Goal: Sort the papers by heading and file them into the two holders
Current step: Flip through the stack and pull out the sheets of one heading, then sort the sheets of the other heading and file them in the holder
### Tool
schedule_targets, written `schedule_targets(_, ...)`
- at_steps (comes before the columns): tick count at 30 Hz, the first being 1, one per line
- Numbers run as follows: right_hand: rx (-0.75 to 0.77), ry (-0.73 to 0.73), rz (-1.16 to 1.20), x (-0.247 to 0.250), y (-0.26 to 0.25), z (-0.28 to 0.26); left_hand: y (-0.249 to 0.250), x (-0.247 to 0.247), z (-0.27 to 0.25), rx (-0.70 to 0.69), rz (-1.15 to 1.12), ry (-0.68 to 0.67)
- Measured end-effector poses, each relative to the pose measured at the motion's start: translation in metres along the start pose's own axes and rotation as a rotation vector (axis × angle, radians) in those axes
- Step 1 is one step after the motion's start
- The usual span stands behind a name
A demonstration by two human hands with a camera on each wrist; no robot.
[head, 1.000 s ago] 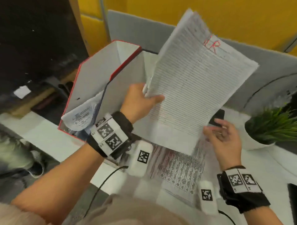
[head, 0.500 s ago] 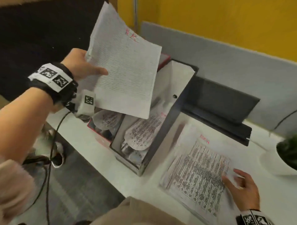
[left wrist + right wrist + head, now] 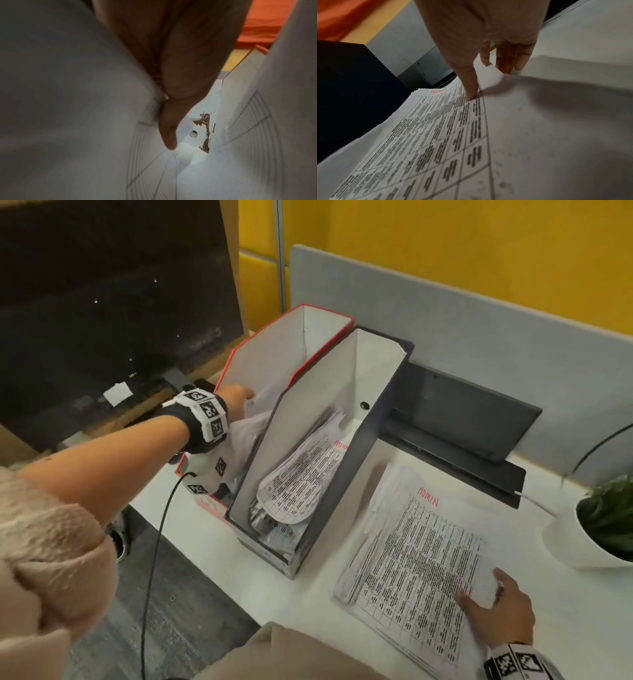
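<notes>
My left hand (image 3: 238, 398) reaches down into the red holder (image 3: 274, 354) and grips a white sheet (image 3: 254, 419) that stands inside it. In the left wrist view the thumb (image 3: 169, 121) lies against that sheet (image 3: 68, 108); the other fingers are hidden. To the red holder's right stands the dark holder (image 3: 363, 460), with curled papers headed ADMIN inside. A stack of papers (image 3: 411, 559) lies flat on the table, its top sheet headed ADMIN. My right hand (image 3: 496, 604) rests on the stack's near right corner, thumb (image 3: 471, 94) pressing the top sheet (image 3: 436, 135), fingers relaxed at its edge.
A potted plant (image 3: 609, 518) in a white pot stands at the right. A dark flat device (image 3: 462, 419) lies behind the stack, against a grey partition (image 3: 479, 320). The table's left edge (image 3: 191, 529) drops to the floor beside the holders.
My left hand has carried the sheet from the air down into the red holder. My right hand has settled onto the stack's corner.
</notes>
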State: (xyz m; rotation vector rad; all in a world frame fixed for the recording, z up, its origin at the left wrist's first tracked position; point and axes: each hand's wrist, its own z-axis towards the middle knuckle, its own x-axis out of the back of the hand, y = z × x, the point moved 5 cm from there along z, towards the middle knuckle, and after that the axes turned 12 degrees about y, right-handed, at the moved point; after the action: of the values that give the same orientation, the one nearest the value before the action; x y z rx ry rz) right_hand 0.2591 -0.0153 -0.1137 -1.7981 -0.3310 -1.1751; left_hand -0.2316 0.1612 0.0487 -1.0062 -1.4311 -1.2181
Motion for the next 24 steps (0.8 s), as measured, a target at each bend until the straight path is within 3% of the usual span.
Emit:
schedule_targets(3,-0.001,-0.011,-0.01,-0.002,0.002,0.0,0.0,-0.012,-0.002,0.018,0.061,-0.109)
schedule_targets(6,-0.003,-0.012,-0.01,-0.003,0.004,0.0,-0.002,-0.014,-0.003,0.024,0.066,-0.109)
schedule_targets(9,-0.008,-0.012,-0.007,-0.003,0.005,0.002,-0.003,0.001,0.0,0.061,-0.031,-0.03)
schedule_targets(12,-0.021,-0.016,-0.003,-0.003,0.005,0.002,0.008,0.032,0.001,0.068,-0.249,0.13)
schedule_targets(18,-0.007,-0.021,-0.035,-0.002,0.002,0.001,0.086,0.097,-0.034,-0.101,-0.676,0.505)
schedule_targets(24,-0.035,-0.042,-0.009,-0.003,0.0,-0.002,0.197,0.082,-0.081,-0.366,-0.966,0.434)
